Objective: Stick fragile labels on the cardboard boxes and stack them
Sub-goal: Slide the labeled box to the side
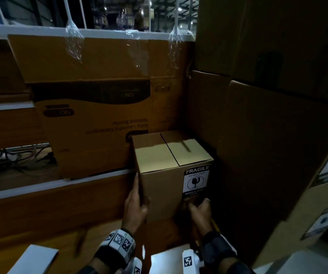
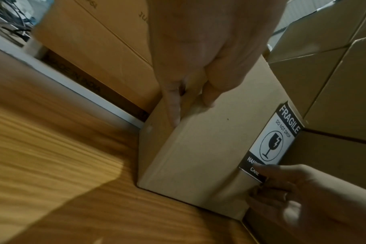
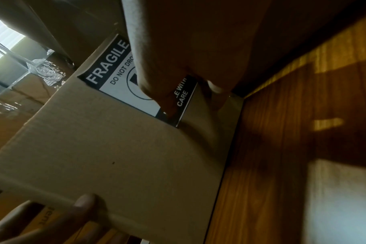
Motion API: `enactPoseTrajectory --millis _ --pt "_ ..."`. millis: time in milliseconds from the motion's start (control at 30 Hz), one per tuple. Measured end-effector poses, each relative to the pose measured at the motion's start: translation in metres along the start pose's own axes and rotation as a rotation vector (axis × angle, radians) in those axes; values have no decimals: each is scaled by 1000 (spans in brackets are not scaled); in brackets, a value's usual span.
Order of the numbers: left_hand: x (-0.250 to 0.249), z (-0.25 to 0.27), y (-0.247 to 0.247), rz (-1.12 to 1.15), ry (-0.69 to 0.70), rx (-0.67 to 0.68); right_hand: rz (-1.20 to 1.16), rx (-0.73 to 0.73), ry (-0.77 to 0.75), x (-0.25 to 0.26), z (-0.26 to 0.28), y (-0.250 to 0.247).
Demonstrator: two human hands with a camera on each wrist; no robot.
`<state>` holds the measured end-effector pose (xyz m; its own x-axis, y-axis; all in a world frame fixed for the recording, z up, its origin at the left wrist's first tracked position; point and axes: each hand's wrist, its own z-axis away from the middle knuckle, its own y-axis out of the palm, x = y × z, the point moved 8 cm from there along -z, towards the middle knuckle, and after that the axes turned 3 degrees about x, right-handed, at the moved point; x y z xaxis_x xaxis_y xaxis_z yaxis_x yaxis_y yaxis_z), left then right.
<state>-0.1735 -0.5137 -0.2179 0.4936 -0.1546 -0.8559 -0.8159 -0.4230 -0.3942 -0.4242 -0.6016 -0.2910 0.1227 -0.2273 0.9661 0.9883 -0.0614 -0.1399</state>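
Note:
A small brown cardboard box (image 1: pixel 165 175) stands upright on the wooden table, tucked into a corner made by bigger cartons. A black-and-white FRAGILE label (image 1: pixel 196 181) sits on its front face near the right edge. My left hand (image 1: pixel 137 198) clasps the box's front left edge, fingers along the left side and thumb on the front. My right hand (image 1: pixel 199 208) holds the lower right edge, its thumb lying over the label's bottom. The left wrist view shows the box (image 2: pixel 198 148), the label (image 2: pixel 276 140) and both hands (image 2: pixel 191 112) (image 2: pixel 293 189). The right wrist view shows the label (image 3: pixel 113 71) partly covered by my thumb.
A large printed carton (image 1: pixel 99 115) stands close behind the box, and a tall stack of cartons (image 1: pixel 278 135) walls the right side. A white rail (image 1: pixel 60 182) runs along the left. Cables (image 1: pixel 10 157) lie at far left. White sheets (image 1: pixel 34 260) lie on the table's (image 2: pixel 52 148) near edge.

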Motion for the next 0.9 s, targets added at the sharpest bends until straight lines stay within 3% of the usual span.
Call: enactPoseTrajectory --millis 433,600,767,900 --pt "4 -20 16 -32 -91 -34 65 131 13 16 -27 -1" --pt "4 -15 11 -21 -140 -17 80 92 0 21 -26 -9" --pt "-2 21 -14 -93 -231 -68 120 69 -26 9 -12 -9" --pt "6 72 -56 -199 -259 -150 92 160 -81 -11 19 9"
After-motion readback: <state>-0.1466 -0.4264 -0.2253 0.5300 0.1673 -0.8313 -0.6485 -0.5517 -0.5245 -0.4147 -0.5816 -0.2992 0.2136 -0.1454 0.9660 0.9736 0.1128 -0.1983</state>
